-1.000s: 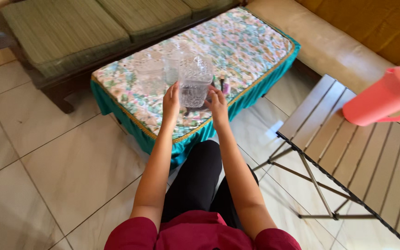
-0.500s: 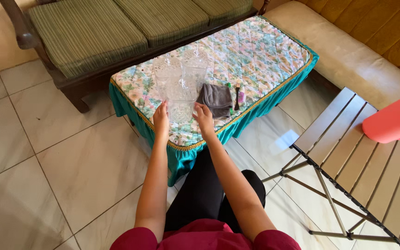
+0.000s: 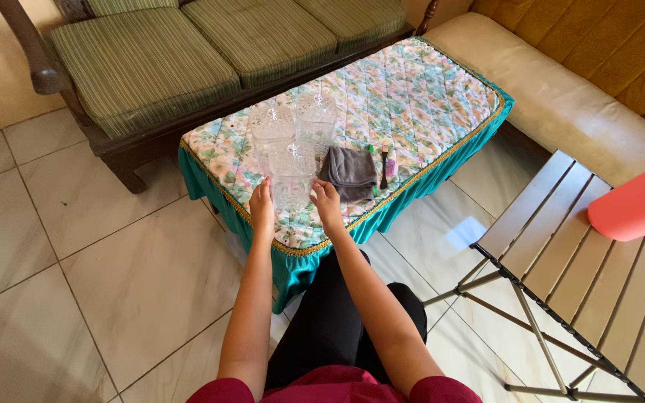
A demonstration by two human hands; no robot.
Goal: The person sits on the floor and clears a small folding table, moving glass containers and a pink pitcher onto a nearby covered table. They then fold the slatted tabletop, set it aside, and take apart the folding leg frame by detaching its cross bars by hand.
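A clear patterned glass (image 3: 291,179) stands near the front edge of a low table with a floral quilted cover (image 3: 412,89). My left hand (image 3: 261,203) presses its left side and my right hand (image 3: 324,200) its right side, so the glass is held between them. Two more clear glasses (image 3: 272,123) (image 3: 316,112) stand just behind it. A folded grey cloth (image 3: 351,172) lies flat on the cover right of my right hand. Beside the cloth lie small slim items (image 3: 384,168), too small to identify.
A wooden sofa with green striped cushions (image 3: 143,67) runs behind the table. A beige and mustard couch (image 3: 561,97) is at the right. A folding slatted table (image 3: 606,276) stands at my right with a pink plastic jug (image 3: 640,201) on it. The floor is pale tile (image 3: 76,283).
A second ago my hands held a glass with the grey cloth at it. The cloth now lies on the table and my hands have closed around the near glass.
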